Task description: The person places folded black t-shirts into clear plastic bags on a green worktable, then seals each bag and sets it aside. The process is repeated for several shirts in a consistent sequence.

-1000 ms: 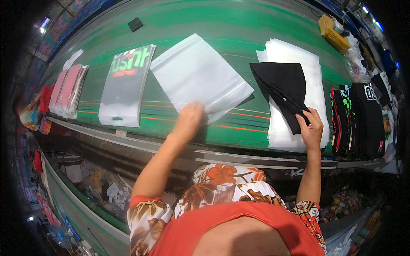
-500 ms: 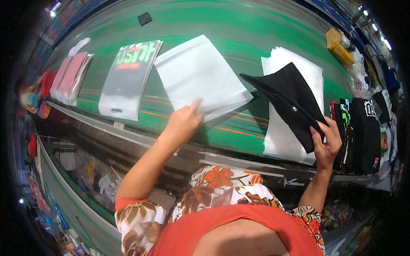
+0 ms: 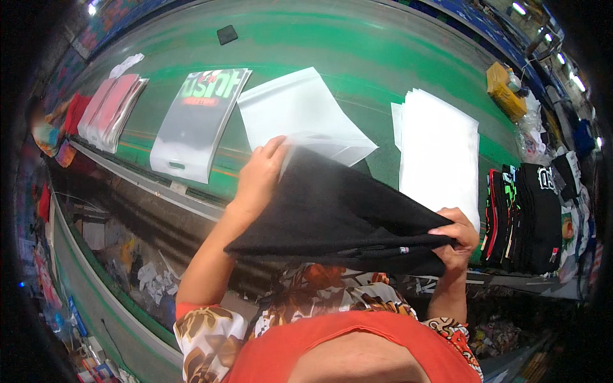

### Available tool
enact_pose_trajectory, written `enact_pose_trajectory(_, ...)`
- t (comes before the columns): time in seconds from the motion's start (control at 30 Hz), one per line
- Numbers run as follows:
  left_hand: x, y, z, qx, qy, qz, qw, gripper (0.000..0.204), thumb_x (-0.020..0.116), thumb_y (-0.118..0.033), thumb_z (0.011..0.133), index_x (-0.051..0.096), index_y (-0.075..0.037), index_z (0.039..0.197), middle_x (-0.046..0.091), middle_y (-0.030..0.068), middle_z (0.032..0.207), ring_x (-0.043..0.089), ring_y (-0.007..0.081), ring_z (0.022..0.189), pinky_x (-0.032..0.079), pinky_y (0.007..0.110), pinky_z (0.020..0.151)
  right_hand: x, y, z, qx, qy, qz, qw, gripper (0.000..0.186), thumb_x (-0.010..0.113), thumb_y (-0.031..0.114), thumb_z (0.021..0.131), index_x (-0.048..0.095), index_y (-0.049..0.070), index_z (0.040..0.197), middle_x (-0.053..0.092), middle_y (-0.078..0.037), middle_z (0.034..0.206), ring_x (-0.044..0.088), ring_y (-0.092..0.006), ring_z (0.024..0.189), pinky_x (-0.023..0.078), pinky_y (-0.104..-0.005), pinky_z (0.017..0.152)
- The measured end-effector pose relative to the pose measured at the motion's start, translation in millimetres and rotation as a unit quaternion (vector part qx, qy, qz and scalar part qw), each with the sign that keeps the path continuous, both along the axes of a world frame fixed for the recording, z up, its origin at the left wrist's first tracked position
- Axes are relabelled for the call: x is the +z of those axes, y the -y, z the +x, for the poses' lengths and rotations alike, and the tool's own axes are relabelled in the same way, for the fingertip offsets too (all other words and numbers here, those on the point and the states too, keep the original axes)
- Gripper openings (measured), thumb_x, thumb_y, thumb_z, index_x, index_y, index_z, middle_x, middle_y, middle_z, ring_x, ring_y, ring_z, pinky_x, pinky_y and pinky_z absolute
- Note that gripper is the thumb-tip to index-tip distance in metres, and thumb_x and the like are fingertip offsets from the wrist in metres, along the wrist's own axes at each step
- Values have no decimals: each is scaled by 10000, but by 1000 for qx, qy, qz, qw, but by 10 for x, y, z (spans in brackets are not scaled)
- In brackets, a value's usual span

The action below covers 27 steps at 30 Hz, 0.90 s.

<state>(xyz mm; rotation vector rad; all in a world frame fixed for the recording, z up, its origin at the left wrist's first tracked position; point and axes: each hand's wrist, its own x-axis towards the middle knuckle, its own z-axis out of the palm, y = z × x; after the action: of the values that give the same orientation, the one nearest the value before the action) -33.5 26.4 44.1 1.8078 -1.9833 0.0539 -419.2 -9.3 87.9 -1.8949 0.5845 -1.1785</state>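
Note:
A black folded garment [image 3: 345, 204] spans the space in front of my body, with a small light label near its lower edge. My right hand [image 3: 456, 236] grips its right end, fingers over the top. My left hand [image 3: 258, 175] is at the near edge of a white translucent plastic bag [image 3: 290, 105], its fingers closed on the lifted film. The garment's upper left corner lies right beside those fingers and covers part of the bag's near edge. The left thumb is hidden. To the right lies a stack of white sheets or bags [image 3: 437, 156].
Left on the green table [image 3: 357, 51] are a filled clear-fronted bag with a handle hole [image 3: 195, 127] and a red-and-white stack [image 3: 112, 112]. A dark square [image 3: 227, 34] lies farther back. Several folded black garments [image 3: 536, 217] and a yellow container [image 3: 504, 89] stand right.
My right hand has brought the black garment left and nearer, from over the white stack to beside my left hand. My left hand has lifted the bag's near edge.

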Motion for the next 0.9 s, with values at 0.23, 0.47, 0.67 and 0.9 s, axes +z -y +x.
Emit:
enact_pose_trajectory(0.23,251,-140,-25,-38,-157,105,981,707,569,169,692,512,-81,1351,489,124,1414,553,364,1200,510,413,949,-243,67,30,-99,-53,8,994,226,809,109,752,719,-1,928,690,-161,964,657,-255,884,499,-323,795)
enact_pose_trajectory(0.47,313,-132,-332,-74,-54,27,995,716,527,143,693,500,-59,1379,504,163,1420,596,366,1160,541,426,909,-158,-5,49,-150,-137,-63,977,249,792,29,734,720,0,971,685,-168,1010,668,-270,913,518,-333,811)
enact_pose_trajectory(0.67,329,-41,-719,-94,-38,61,993,756,509,91,756,359,-57,1482,429,193,1488,625,408,1061,560,446,828,-200,-41,458,-149,-127,-153,969,326,779,-45,671,726,6,989,679,-181,1009,679,-296,864,540,-342,744)
enact_pose_trajectory(0.9,541,-131,-1026,-253,-163,-32,953,770,575,70,709,410,-16,1456,368,139,1553,653,331,894,558,381,692,-536,132,1001,-196,-138,-237,941,322,769,29,699,693,22,1012,665,-214,975,646,-334,784,527,-374,645)
